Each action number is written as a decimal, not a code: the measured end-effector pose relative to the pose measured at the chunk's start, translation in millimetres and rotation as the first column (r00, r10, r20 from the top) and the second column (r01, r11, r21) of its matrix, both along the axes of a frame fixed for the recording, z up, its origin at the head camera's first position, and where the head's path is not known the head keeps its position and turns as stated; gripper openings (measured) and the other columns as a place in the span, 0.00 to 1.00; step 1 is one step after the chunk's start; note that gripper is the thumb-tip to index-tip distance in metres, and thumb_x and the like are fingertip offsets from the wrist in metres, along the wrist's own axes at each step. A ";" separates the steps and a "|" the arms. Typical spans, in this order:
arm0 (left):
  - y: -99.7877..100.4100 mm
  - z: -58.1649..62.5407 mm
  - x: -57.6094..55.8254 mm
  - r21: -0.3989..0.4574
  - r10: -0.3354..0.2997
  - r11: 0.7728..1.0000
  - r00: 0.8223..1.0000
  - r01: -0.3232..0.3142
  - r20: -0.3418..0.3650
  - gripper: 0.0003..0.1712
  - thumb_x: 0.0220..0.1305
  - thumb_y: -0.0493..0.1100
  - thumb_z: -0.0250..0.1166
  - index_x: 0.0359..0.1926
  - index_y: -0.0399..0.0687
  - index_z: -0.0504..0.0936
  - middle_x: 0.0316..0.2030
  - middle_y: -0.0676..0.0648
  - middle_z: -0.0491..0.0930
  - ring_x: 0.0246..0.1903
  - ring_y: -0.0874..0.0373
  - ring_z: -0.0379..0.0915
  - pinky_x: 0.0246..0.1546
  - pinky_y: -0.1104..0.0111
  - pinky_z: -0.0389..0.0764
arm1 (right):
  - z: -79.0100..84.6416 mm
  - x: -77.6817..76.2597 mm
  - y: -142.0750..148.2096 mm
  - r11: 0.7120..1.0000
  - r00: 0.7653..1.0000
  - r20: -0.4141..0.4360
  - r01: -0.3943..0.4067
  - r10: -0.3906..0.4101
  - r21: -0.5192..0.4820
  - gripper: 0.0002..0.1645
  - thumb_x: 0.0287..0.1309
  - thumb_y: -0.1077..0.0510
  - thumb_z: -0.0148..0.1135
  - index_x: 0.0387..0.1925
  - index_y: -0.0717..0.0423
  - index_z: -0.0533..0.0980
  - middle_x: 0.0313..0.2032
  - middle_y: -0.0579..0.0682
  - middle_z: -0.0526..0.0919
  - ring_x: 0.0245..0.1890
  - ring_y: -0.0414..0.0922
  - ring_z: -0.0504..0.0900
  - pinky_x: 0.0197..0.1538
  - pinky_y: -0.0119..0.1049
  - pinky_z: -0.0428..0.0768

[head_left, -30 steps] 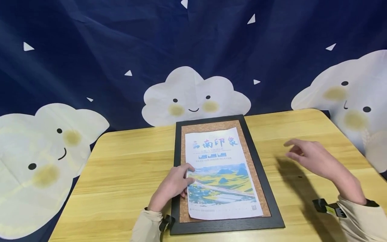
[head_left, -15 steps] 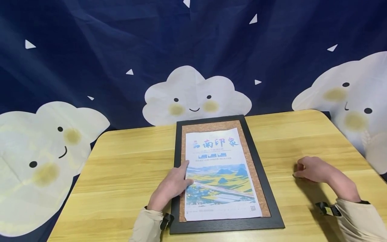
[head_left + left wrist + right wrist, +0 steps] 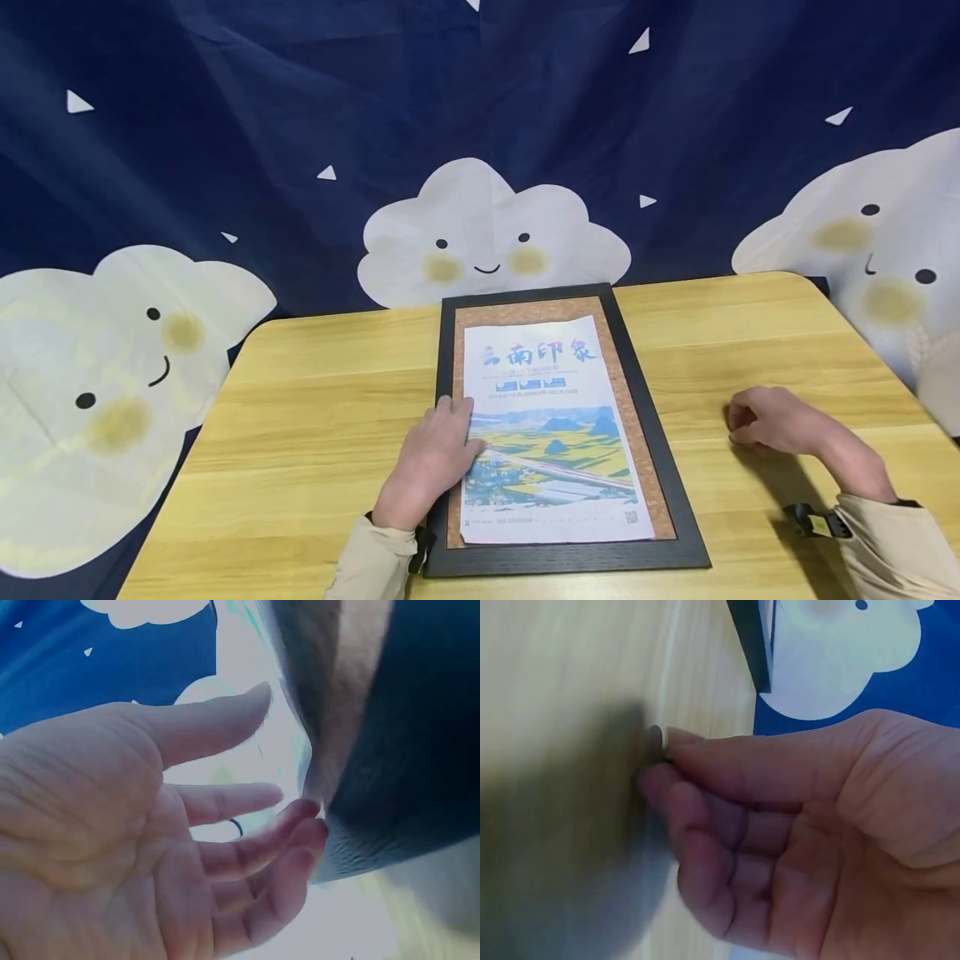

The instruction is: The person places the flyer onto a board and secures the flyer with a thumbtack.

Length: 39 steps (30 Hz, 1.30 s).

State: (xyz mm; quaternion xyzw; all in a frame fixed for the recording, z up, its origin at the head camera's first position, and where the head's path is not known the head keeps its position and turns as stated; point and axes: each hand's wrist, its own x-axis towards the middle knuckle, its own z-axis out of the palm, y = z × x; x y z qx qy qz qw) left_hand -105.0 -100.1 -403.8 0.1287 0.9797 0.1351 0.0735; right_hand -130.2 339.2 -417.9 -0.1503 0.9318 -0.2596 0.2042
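Observation:
A printed poster (image 3: 551, 417) lies on a cork board (image 3: 664, 510) inside a black frame (image 3: 562, 560). My left hand (image 3: 431, 462) rests on the poster's left edge, its fingers extended and slightly bent. In the left wrist view the fingertips of my left hand (image 3: 172, 832) touch the paper and board edge. To the right of the frame, low over the table, my right hand (image 3: 780, 421) pinches a small dark thumbtack (image 3: 656, 739) between thumb and finger. The thumbtack is hidden by the fingers in the head view.
The wooden table (image 3: 315, 433) extends on both sides of the frame. Behind its back edge hangs a dark blue curtain (image 3: 525, 92) printed with smiling clouds. The top of the frame lies close to that back edge.
My right hand has come down to the table and picked up the small dark thumbtack lying there. My left hand stays at the poster's left edge, its fingers now lying flatter.

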 end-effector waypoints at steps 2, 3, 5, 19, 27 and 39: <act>2.2 1.2 0.0 0.003 -0.035 0.999 0.999 0.035 -0.023 0.33 0.69 0.46 0.71 0.68 0.33 0.74 0.53 0.34 0.75 0.42 0.47 0.73 0.39 0.57 0.80 | 2.1 -1.4 -3.6 1.000 0.998 -0.055 -0.005 0.004 -0.006 0.09 0.60 0.68 0.67 0.27 0.56 0.76 0.20 0.41 0.73 0.19 0.36 0.70 0.26 0.33 0.70; 3.3 1.4 -0.2 0.010 -0.055 0.998 0.998 0.055 -0.024 0.33 0.70 0.46 0.70 0.69 0.33 0.74 0.56 0.34 0.74 0.46 0.46 0.73 0.42 0.56 0.80 | 3.5 -2.2 -6.1 1.000 0.997 -0.076 -0.002 0.001 -0.011 0.09 0.60 0.68 0.67 0.28 0.56 0.77 0.21 0.41 0.74 0.20 0.35 0.70 0.26 0.32 0.71; 5.9 2.1 -0.7 0.018 -0.098 0.995 0.995 0.098 -0.009 0.34 0.71 0.48 0.68 0.70 0.35 0.73 0.63 0.32 0.70 0.55 0.43 0.72 0.51 0.52 0.80 | 6.6 -4.3 -11.8 1.000 0.994 -0.112 0.003 -0.006 -0.027 0.08 0.61 0.70 0.66 0.29 0.56 0.78 0.22 0.41 0.76 0.21 0.35 0.71 0.26 0.32 0.72; 15.1 -0.5 -4.1 0.013 -0.124 0.992 0.971 0.124 0.206 0.47 0.64 0.54 0.74 0.77 0.41 0.66 0.79 0.34 0.52 0.78 0.37 0.47 0.72 0.46 0.62 | 44.5 -35.4 -61.5 0.979 0.935 -0.333 0.062 -0.126 -0.194 0.05 0.65 0.67 0.66 0.34 0.56 0.83 0.28 0.45 0.83 0.27 0.38 0.76 0.33 0.32 0.75; 15.3 0.0 -4.5 0.049 -0.128 0.992 0.958 0.120 0.256 0.50 0.64 0.54 0.75 0.78 0.41 0.63 0.80 0.34 0.49 0.79 0.38 0.44 0.72 0.47 0.63 | 50.8 -62.9 -98.8 0.910 0.948 -0.199 0.158 -0.248 -0.384 0.06 0.68 0.66 0.64 0.43 0.66 0.83 0.33 0.54 0.86 0.29 0.42 0.80 0.32 0.32 0.78; 17.7 1.5 -2.9 0.023 -0.128 0.992 0.960 0.126 0.248 0.49 0.64 0.53 0.75 0.78 0.40 0.63 0.80 0.34 0.49 0.79 0.37 0.45 0.70 0.47 0.67 | 27.8 -104.2 -153.1 0.819 0.965 0.069 0.252 -0.253 -0.516 0.14 0.71 0.66 0.61 0.51 0.75 0.80 0.40 0.58 0.87 0.36 0.45 0.84 0.40 0.30 0.84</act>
